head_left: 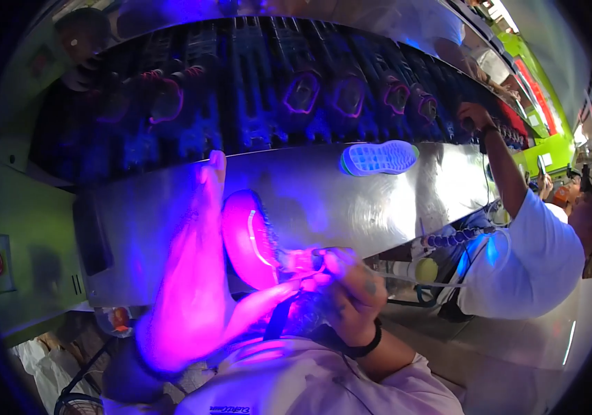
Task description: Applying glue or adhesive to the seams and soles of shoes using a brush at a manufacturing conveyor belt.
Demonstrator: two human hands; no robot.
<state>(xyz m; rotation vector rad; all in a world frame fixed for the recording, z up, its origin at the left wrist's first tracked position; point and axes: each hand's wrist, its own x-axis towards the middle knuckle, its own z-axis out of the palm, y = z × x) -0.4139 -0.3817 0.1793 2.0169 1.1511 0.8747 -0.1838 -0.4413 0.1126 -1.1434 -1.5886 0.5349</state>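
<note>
Pink and violet light floods my left hand (195, 277), whose fingers stretch along the left side of a glowing pink shoe sole (244, 238). Its thumb reaches across under the sole's near end, so the sole sits between thumb and fingers. The sole is tilted, with a dark textured edge on its right. My right hand (354, 294), closed, pinches a small brush-like tool (301, 261) with a pale, translucent front part. The tool's tip lies close to the sole's lower right edge; I cannot tell whether they touch. On the metal table lies another sole (382, 158), tread up, pale with green ends.
Beyond the metal table (310, 200) runs a dark conveyor (247, 83) bearing several shoe parts, including a pink-edged one (303, 92). To the right, a co-worker in a white shirt (534, 259) reaches over it. A green cabinet (26, 228) stands left.
</note>
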